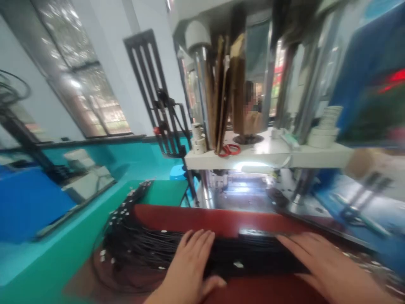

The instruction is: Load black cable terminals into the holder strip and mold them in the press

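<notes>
A thick bundle of black cables (256, 255) lies across a dark red board (186, 215). To the left its strands fan out and hang in loops, with small white and silvery tips (122, 215). My left hand (191, 261) rests on the bundle's left half, fingers stretched over the top and thumb apart on the near side. On the right half lies my right hand (325, 261), its fingers extended flat over the cables. Between the hands a small white tag (238, 264) shows on the cables. The undersides of both hands are hidden.
Behind the board stands a press-like machine with a white plate (303, 156) and a lit bed (243, 188). Red-handled scissors (229, 150) lie on the plate. Left are a green tabletop (167, 192) and a blue box (31, 202). The right side is blurred.
</notes>
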Available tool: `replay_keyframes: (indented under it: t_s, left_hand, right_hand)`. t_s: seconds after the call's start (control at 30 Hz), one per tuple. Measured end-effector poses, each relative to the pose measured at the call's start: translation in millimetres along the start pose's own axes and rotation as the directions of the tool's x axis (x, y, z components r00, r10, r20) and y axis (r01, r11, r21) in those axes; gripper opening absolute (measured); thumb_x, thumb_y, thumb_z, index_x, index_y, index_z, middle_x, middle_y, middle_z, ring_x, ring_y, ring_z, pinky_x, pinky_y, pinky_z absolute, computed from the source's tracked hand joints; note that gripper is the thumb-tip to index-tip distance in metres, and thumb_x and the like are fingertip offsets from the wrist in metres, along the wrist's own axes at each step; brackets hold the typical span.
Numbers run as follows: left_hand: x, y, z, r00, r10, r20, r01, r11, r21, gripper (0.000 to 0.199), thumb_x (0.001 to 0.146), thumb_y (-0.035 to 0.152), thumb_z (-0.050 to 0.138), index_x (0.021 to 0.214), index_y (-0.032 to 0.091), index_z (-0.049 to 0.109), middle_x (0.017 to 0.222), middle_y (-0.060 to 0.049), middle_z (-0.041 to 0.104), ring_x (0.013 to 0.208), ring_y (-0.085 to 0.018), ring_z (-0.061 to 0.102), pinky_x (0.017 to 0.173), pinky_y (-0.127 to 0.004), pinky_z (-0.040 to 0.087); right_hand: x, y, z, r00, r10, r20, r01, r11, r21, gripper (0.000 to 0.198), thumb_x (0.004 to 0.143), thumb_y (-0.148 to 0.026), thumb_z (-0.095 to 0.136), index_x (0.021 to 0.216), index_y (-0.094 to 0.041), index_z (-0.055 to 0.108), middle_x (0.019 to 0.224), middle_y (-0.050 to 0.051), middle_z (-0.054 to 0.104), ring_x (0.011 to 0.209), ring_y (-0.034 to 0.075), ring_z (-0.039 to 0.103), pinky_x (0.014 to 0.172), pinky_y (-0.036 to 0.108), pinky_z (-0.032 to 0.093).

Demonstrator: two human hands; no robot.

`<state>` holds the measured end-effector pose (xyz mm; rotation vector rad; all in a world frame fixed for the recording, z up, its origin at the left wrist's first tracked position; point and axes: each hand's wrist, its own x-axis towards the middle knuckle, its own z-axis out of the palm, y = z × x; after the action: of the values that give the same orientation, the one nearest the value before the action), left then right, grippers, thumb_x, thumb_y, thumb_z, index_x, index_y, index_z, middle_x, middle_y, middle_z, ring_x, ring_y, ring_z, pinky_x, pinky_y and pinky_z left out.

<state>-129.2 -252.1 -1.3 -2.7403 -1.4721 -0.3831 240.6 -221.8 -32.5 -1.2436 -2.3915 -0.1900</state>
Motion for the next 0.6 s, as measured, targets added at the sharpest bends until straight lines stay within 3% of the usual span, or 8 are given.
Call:
replay_keyframes:
  t_s: [0.1, 0.27, 0.33, 0.4, 0.47, 0.53, 0.6]
  left_hand:
    - [6, -3, 20, 0.996, -0.019, -0.082, 0.024, 0.998, 0.060, 0.074, 0.078, 0.058, 0.057, 0.143, 0.031, 0.032, 0.131, -0.009, 0.057, 0.114, -0.032, 0.055, 0.101, -0.049, 0.038]
    - [10, -17, 21, 0.993, 0.049, -0.103, -0.050, 0.999, -0.011, 0.084, 0.071, 0.054, 0.067, 0.143, 0.039, 0.028, 0.131, -0.007, 0.058, 0.112, -0.033, 0.057, 0.099, -0.047, 0.041]
    - [23, -14, 11, 0.999, -0.001, -0.036, -0.005, 0.987, -0.161, 0.076, 0.072, 0.051, 0.068, 0.140, 0.042, 0.034, 0.133, -0.006, 0.056, 0.115, -0.034, 0.055, 0.099, -0.047, 0.042]
    - [46, -7, 0, 0.994, -0.080, 0.080, 0.103, 0.933, -0.345, 0.057, 0.080, 0.045, 0.060, 0.134, 0.044, 0.043, 0.136, -0.003, 0.053, 0.120, -0.031, 0.051, 0.102, -0.046, 0.040]
    - [77, 2, -9, 0.973, -0.129, 0.192, 0.206, 0.859, -0.469, 0.042, 0.086, 0.041, 0.052, 0.128, 0.042, 0.052, 0.134, -0.001, 0.054, 0.121, -0.028, 0.050, 0.104, -0.044, 0.037]
    - [110, 13, -14, 0.957, -0.075, 0.280, 0.209, 0.846, -0.490, 0.038, 0.084, 0.036, 0.054, 0.122, 0.038, 0.057, 0.128, -0.002, 0.059, 0.116, -0.027, 0.053, 0.102, -0.041, 0.039]
    - [136, 22, -14, 0.943, 0.019, 0.332, 0.158, 0.853, -0.498, 0.032, 0.080, 0.028, 0.057, 0.111, 0.033, 0.063, 0.114, -0.002, 0.065, 0.104, -0.025, 0.058, 0.093, -0.037, 0.043]
  right_hand:
    - [-5, -8, -11, 0.984, 0.021, 0.178, -0.012, 0.999, -0.050, 0.061, 0.082, -0.039, 0.062, 0.139, -0.032, 0.041, 0.132, 0.005, 0.057, 0.115, 0.029, 0.056, 0.097, 0.048, 0.045]
    - [-17, -20, -23, 0.973, 0.017, 0.229, -0.016, 1.000, -0.004, 0.073, 0.086, -0.051, 0.054, 0.148, -0.028, 0.023, 0.147, 0.008, 0.039, 0.131, 0.032, 0.039, 0.104, 0.050, 0.038]
    - [-13, -20, -34, 0.971, 0.040, 0.235, -0.054, 0.997, 0.052, 0.073, 0.084, -0.057, 0.053, 0.147, -0.029, 0.027, 0.149, 0.007, 0.036, 0.133, 0.032, 0.035, 0.106, 0.051, 0.034]
    - [-1, -15, -49, 0.970, 0.087, 0.227, -0.117, 0.985, 0.123, 0.069, 0.083, -0.060, 0.051, 0.142, -0.028, 0.037, 0.146, 0.008, 0.041, 0.132, 0.031, 0.036, 0.107, 0.049, 0.033]
    - [18, -5, -63, 0.964, 0.155, 0.217, -0.194, 0.966, 0.169, 0.046, 0.092, -0.048, 0.044, 0.132, -0.025, 0.051, 0.134, 0.007, 0.053, 0.124, 0.026, 0.046, 0.105, 0.043, 0.035]
    - [40, 8, -70, 0.937, 0.213, 0.276, -0.263, 0.952, 0.156, 0.032, 0.096, -0.027, 0.039, 0.117, -0.023, 0.062, 0.117, 0.008, 0.063, 0.109, 0.022, 0.056, 0.096, 0.038, 0.041]
    - [60, 20, -70, 0.874, 0.222, 0.433, -0.299, 0.947, 0.116, 0.023, 0.088, -0.018, 0.050, 0.100, -0.018, 0.069, 0.102, 0.009, 0.068, 0.091, 0.022, 0.063, 0.080, 0.033, 0.046]
